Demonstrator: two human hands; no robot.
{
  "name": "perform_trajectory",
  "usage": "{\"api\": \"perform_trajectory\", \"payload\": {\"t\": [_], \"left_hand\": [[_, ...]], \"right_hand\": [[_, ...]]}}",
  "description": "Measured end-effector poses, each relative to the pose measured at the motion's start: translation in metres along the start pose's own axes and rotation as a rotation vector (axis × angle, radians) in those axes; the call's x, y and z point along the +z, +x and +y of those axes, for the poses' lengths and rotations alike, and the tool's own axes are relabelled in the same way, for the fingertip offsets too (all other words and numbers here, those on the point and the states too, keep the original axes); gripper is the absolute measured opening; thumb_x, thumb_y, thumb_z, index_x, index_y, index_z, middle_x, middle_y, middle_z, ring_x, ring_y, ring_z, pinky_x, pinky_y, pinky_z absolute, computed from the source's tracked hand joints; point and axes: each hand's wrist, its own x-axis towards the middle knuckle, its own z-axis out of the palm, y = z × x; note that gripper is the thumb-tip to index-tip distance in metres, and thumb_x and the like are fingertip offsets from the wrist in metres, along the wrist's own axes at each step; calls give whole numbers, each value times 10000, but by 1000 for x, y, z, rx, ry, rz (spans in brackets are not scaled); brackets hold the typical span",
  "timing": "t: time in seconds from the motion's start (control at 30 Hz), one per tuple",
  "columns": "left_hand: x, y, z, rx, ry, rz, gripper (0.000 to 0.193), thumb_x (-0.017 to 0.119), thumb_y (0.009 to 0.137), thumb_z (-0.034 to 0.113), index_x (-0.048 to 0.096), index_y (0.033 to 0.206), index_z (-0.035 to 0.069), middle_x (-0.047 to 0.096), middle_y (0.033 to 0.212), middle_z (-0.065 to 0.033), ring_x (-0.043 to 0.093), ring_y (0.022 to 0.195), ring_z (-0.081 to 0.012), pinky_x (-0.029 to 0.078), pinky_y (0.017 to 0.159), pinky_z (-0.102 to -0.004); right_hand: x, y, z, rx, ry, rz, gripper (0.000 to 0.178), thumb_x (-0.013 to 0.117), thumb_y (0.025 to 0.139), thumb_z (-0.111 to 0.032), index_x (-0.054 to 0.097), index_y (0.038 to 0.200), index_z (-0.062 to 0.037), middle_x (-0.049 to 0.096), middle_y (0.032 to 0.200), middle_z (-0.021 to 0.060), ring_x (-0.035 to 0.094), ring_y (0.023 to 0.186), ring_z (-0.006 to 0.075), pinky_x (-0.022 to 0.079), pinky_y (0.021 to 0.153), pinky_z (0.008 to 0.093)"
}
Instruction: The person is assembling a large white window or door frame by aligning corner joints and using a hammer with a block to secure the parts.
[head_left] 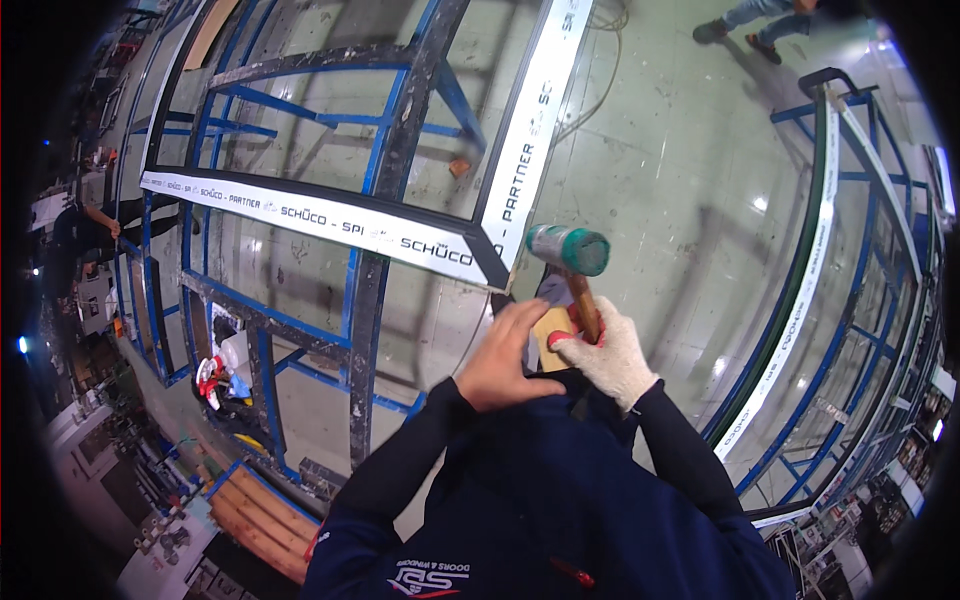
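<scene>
My right hand (612, 358), in a white knitted glove with red fingertips, is wrapped round the wooden handle (582, 305) of a mallet. The mallet's head (570, 250) is a cylinder, green at one end and greyish along its side, raised just off the frame's corner. My bare left hand (508, 352) is curled at the left side of a pale yellow wooden block (552, 335), which sits between my two hands, close to my body. Ahead and to the left lies a black window or door frame (335, 222) with white printed protective tape; its near right corner is close to my hands.
Blue and black steel trestles (368, 330) carry the frame. Another taped frame (800, 310) leans on a blue rack at right. Wooden planks (265, 520) lie lower left. A person (95, 235) stands at far left; another person's legs (760, 22) show at top right. A hose (607, 95) lies on the floor.
</scene>
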Motion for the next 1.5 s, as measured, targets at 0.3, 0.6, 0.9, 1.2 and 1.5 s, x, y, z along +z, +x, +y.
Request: {"api": "perform_trajectory", "payload": {"t": [0.3, 0.6, 0.9, 1.2, 1.5], "left_hand": [[-52, 0, -47, -122, 326, 385, 925, 940, 644, 270, 510, 1424, 19, 525, 1444, -225, 463, 1397, -412, 351, 1211, -495], [-83, 11, -80, -187, 433, 398, 936, 947, 635, 374, 556, 1436, 88, 524, 1501, -154, 374, 1507, -363, 187, 1281, -566], [-79, 15, -84, -166, 460, 412, 959, 945, 628, 436, 549, 1437, 107, 546, 1472, -127, 380, 1505, -338, 152, 1279, -598], [-76, 13, -76, -136, 435, 459, 971, 962, 599, 440, 557, 1430, 139, 538, 1467, -104, 389, 1490, -321, 139, 1273, -594], [-75, 14, -90, -67, 457, 531, 1039, 980, 573, 487, 532, 1426, 99, 503, 1476, -135, 380, 1466, -350, 180, 1247, -554]], "right_hand": [[-32, 15, -44, -110, -131, 0, 274, 709, 964, -194, 625, 1125, 11, 698, 825, 179, 703, 752, 229, 551, 723, 373], [-81, 53, -74, -153, -177, -82, 323, 685, 1014, -260, 634, 1191, 6, 642, 766, 33, 576, 637, 84, 488, 592, 280], [-48, 36, -75, -154, -153, -111, 457, 583, 1076, -237, 527, 1478, -28, 663, 855, 56, 545, 612, 83, 468, 568, 257], [-14, 54, -87, -424, -448, -218, 465, 609, 1048, -288, 554, 1422, -19, 723, 902, 221, 722, 824, 338, 559, 783, 436], [4, 73, -83, -700, -846, -288, 406, 537, 1048, -348, 569, 1353, -82, 713, 943, 247, 695, 913, 454, 539, 797, 552]]}}
